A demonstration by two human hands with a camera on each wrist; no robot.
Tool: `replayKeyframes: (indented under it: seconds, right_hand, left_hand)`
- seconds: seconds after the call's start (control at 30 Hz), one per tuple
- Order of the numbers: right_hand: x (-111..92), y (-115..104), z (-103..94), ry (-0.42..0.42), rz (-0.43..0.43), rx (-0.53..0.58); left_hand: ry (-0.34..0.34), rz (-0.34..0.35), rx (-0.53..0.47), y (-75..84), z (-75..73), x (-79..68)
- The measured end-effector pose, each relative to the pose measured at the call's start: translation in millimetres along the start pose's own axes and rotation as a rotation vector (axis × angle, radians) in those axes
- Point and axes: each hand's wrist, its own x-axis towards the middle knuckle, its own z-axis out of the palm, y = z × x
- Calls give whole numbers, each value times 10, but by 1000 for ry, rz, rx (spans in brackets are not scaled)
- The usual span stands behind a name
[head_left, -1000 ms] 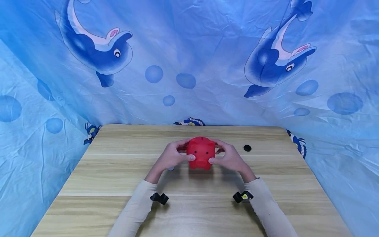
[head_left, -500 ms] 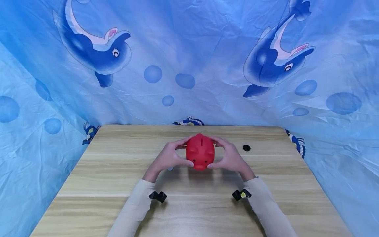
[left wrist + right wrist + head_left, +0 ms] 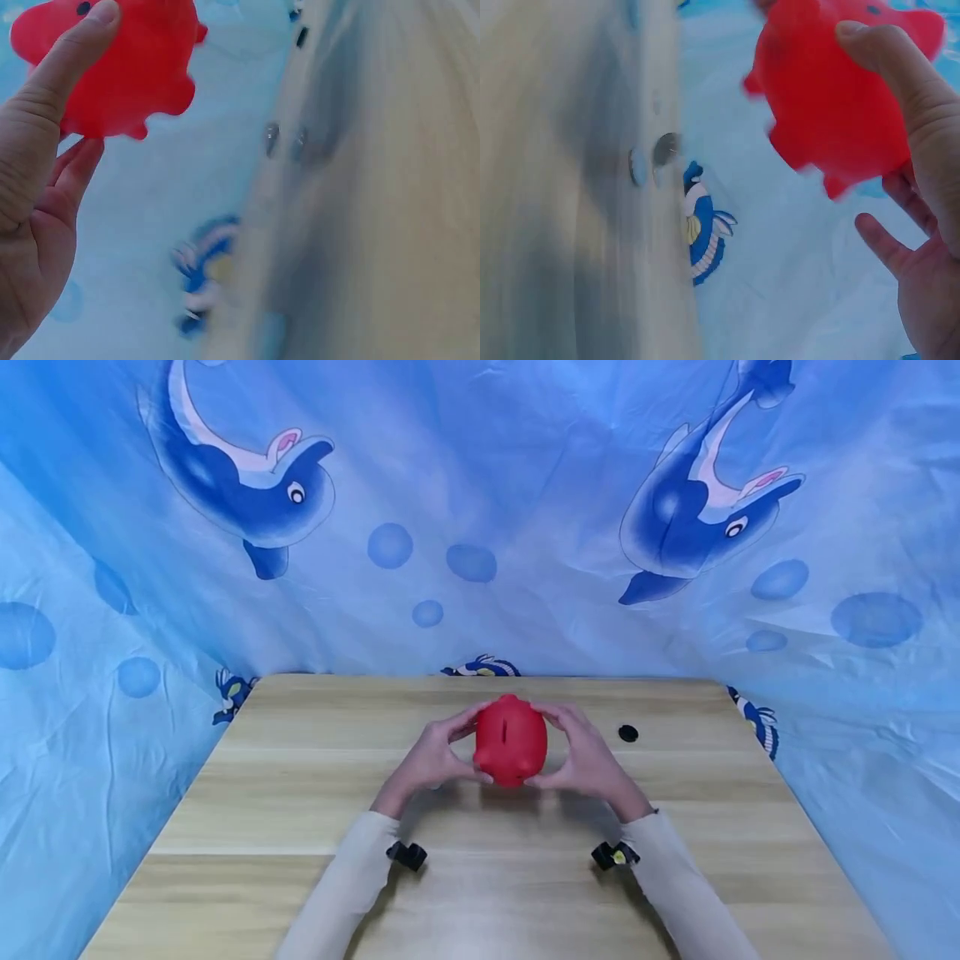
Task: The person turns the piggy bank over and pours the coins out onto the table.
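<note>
A red piggy bank (image 3: 512,739) is held over the far middle of the table, tipped forward so that the coin slot on its back faces up. My left hand (image 3: 435,756) grips its left side, thumb near the snout and fingers behind. My right hand (image 3: 588,758) grips the right side in the same way. In the left wrist view the pig's feet (image 3: 176,94) hang free of the tabletop, with the left thumb by an eye. The right wrist view shows the right thumb (image 3: 885,52) on the pig's face side.
A flat black disc (image 3: 628,733) lies on the wooden table (image 3: 480,893), right of the pig. Coins (image 3: 666,148) lie on the tabletop beneath the pig. Behind the table hangs a blue dolphin-print cloth (image 3: 480,468).
The piggy bank has tipped forward, its face turning down and its slot coming into view. It has then twisted slightly, the slot shifting left. Both hands keep their hold.
</note>
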Motion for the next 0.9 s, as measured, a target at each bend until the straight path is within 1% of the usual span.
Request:
replayKeyframes:
  seconds: [0.07,0.13,0.2,0.23,0.4,0.6,0.73,0.9]
  right_hand:
    - [15,40,23,0,-1,-4]
    - [29,92,59,-21,12,-14]
    - [28,123,86,-39,24,-9]
    - [28,128,91,-38,26,-3]
    - [42,112,79,-22,22,19]
    - [53,93,65,-24,31,25]
    - [43,101,71,-27,40,13]
    - [27,106,80,-16,28,-9]
  left_hand:
    - [-1,-10,-8,-54,0,8]
    - [-11,-25,12,-109,1,13]
    - [-21,-34,32,-133,-3,4]
    - [-20,-27,41,-134,-7,3]
    - [-5,-4,36,-102,-31,11]
    - [3,-18,55,-55,-50,12]
    - [7,-27,93,2,-57,1]
    - [26,-15,191,111,-71,-13]
